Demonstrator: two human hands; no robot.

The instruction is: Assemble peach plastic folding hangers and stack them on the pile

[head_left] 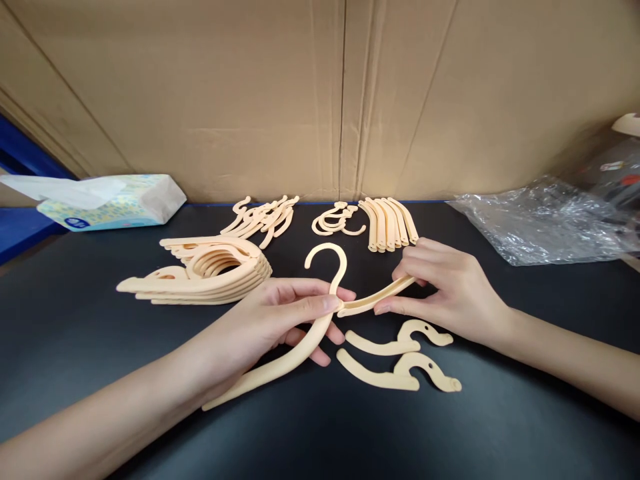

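Between thumb and fingers, my left hand (287,313) grips a cream plastic hanger piece (280,367), a curved arm with a hook (340,263) rising from its end. My right hand (450,287) pinches the outer end of a hollow, curved hanger arm (380,298). The inner end of that arm meets the hook's base at my left fingertips; whether the two are joined, I cannot tell. Below my hands on the black table lie two flat, wavy hanger pieces, an upper one (383,347) and a lower one (377,379).
Folded hangers (240,283) are stacked at the left. Behind lie loose wavy pieces (260,217), several hooks (333,220) and a row of curved arms (390,223). A tissue pack (120,203) stands back left, clear plastic bags (545,220) back right, cardboard (250,100) behind.
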